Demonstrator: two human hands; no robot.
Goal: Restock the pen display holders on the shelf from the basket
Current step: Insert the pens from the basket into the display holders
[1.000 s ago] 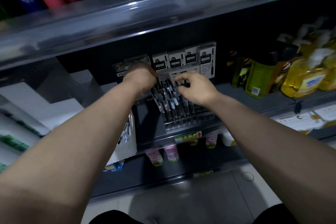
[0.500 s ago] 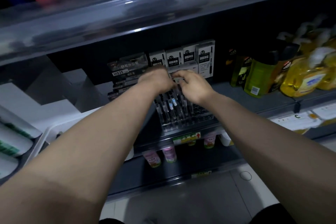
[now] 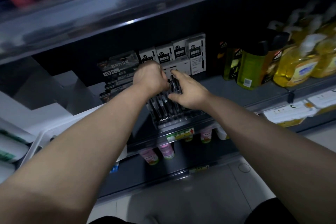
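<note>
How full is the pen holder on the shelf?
Partly full: pens stand in the left rows of the holder, the slots at its right end look empty, and the back rows are hidden.

Left hand and right hand grip pens standing in the clear holder.

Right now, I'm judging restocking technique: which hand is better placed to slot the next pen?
Likely right: the right hand pinches the pens over the display holder; the left hand is curled beside them, contents hidden.
</note>
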